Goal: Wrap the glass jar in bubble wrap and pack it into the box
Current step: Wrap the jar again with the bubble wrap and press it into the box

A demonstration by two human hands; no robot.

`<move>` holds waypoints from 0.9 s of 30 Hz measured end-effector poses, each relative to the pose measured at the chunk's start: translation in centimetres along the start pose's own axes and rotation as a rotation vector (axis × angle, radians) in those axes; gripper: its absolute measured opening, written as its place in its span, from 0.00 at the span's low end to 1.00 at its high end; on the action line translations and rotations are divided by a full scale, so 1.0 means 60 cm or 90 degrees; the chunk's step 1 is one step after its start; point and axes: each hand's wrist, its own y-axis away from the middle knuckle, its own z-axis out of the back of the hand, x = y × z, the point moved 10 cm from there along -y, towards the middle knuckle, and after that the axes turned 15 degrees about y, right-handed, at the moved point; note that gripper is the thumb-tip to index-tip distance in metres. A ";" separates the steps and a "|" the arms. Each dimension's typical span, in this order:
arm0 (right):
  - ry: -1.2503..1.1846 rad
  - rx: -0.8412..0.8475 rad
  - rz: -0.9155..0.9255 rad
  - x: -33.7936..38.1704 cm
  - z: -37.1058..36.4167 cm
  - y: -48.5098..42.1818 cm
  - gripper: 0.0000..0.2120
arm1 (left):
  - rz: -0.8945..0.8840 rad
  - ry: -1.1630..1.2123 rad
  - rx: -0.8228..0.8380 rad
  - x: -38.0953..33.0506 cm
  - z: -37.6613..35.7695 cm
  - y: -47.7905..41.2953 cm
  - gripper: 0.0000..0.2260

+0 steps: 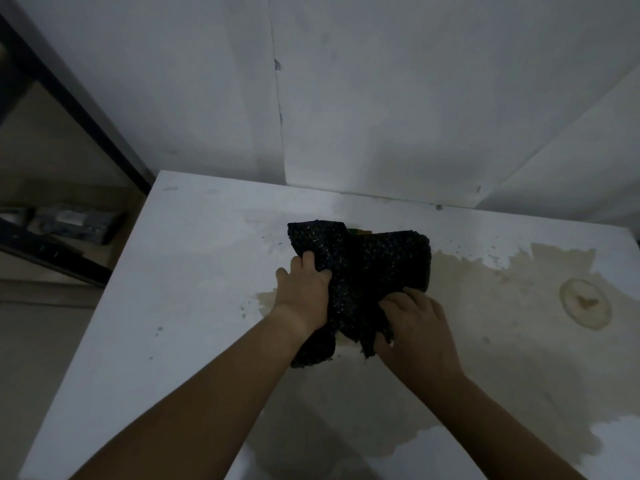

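A sheet of black bubble wrap [374,268] lies bunched on the white table [180,306], folded over something. At its far edge a small green and orange bit of the jar [358,232] peeks out; the remainder of the jar is hidden. My left hand [304,289] grips the wrap's left side, fingers curled into the fold. My right hand [412,323] clutches the wrap's near right edge. No box is in view.
The table is stained, with a brown blotch and a ring mark [585,303] at the right. White walls stand close behind it. A dark shelf frame [69,109] with objects on a low shelf [69,223] stands to the left.
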 end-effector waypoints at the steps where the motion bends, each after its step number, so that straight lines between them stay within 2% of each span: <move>1: 0.017 -0.008 0.013 0.004 -0.001 0.003 0.18 | 0.000 -0.002 0.001 -0.001 0.000 -0.001 0.26; 3: 0.075 0.027 0.042 0.016 -0.017 0.006 0.19 | 0.001 -0.008 0.006 -0.001 -0.002 -0.002 0.27; 6: 0.157 0.166 0.090 0.043 -0.052 -0.005 0.22 | -0.002 -0.007 0.000 -0.001 0.000 -0.002 0.26; 9: 0.199 0.266 0.093 0.057 -0.063 -0.028 0.13 | -0.009 0.006 0.001 0.000 0.000 0.001 0.26; 12: 0.246 0.326 0.105 0.060 -0.076 -0.039 0.10 | -0.024 0.029 0.019 0.001 0.003 0.002 0.26; 15: 0.264 0.347 0.127 0.063 -0.087 -0.038 0.13 | -0.038 0.078 0.044 -0.006 0.019 0.019 0.28; 17: 0.246 0.331 0.139 0.063 -0.085 -0.038 0.14 | -0.099 0.143 -0.028 -0.025 0.058 0.052 0.26; 19: 0.222 0.285 0.158 0.059 -0.074 -0.039 0.15 | -0.224 0.165 -0.113 -0.054 0.087 0.108 0.20; 21: 0.204 0.232 0.180 0.054 -0.058 -0.037 0.15 | -0.295 0.134 -0.102 -0.068 0.064 0.154 0.16; 24: 0.176 0.157 0.197 0.047 -0.024 -0.031 0.14 | -0.279 0.058 -0.043 -0.054 0.004 0.163 0.17; 27: 0.113 0.033 0.188 0.033 0.012 -0.010 0.11 | -0.267 0.021 -0.045 -0.050 -0.016 0.145 0.14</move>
